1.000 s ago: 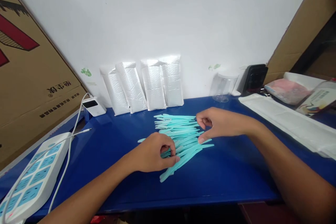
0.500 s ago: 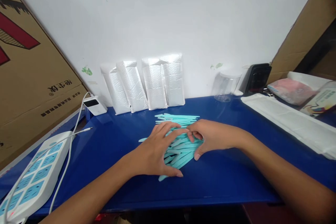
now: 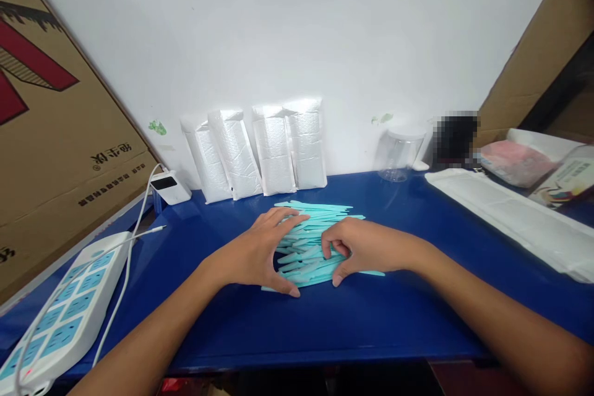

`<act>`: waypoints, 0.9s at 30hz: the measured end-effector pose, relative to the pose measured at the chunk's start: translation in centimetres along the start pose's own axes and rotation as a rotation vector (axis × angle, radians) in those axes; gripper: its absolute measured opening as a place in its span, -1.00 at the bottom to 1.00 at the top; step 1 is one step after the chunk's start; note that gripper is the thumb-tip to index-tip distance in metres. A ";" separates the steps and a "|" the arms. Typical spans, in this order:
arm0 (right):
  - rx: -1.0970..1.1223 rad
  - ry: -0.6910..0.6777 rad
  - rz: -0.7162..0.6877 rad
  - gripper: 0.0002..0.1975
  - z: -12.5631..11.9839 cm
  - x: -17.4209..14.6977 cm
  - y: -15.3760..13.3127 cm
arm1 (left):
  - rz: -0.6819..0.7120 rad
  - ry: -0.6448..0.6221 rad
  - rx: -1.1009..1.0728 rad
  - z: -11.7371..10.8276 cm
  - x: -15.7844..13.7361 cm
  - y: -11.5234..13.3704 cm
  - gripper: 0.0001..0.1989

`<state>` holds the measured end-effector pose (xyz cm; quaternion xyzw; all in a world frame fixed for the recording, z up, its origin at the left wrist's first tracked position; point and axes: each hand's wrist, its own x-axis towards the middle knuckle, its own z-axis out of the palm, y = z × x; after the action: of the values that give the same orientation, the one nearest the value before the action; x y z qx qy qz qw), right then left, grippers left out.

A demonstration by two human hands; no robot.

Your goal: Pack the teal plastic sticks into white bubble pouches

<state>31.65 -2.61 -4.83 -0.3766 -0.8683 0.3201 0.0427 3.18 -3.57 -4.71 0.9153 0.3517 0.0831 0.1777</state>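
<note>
A loose pile of thin, flat teal sticks (image 3: 304,238) lies on the blue table, most of them running roughly sideways; their exact kind is unclear. At the pile's left side, my left hand (image 3: 253,250) is cupped, with its thumb and fingers wide apart. Over the right part of the pile is my right hand (image 3: 359,244), fingers curled inward and thumb standing apart from them. It touches the sticks, and some tips show past its far and near sides. Both palms hide some stick ends.
Several silvery bubble mailers (image 3: 278,151) lean on the wall. A power strip (image 3: 65,315) and a small white device (image 3: 169,187) are at left. To the right are a clear jar (image 3: 400,154), a flat white package (image 3: 505,216) and a pink package (image 3: 517,161).
The sticks have been turned and now lie more nearly parallel, sideways. My left hand has moved left and slightly away from me; my right hand has shifted slightly left.
</note>
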 end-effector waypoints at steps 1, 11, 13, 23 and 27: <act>0.003 0.002 -0.005 -0.55 0.1 0.0 0.0 | -0.007 0.010 -0.003 -0.1 0.0 0.0 0.24; 0.058 0.029 -0.091 -0.52 1.6 0.1 -1.3 | -0.207 0.104 0.193 -1.8 -0.3 -2.2 -0.72; 0.081 0.016 -0.110 -0.57 2.0 0.1 -1.3 | -0.227 0.034 0.172 -1.8 -0.5 -3.0 -0.76; 0.046 0.069 -0.127 -0.59 2.4 0.5 -1.7 | -0.278 -0.065 0.081 -3.0 -0.8 -4.7 -0.74; -0.020 0.156 -0.140 -0.61 2.9 0.7 -2.1 | -0.327 0.056 0.092 -4.4 -0.9 -5.3 -0.71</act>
<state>28.91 -4.70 -6.03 -0.3390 -0.8897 0.2776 0.1286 -1.91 0.68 -2.74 0.8504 0.5043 0.0622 0.1368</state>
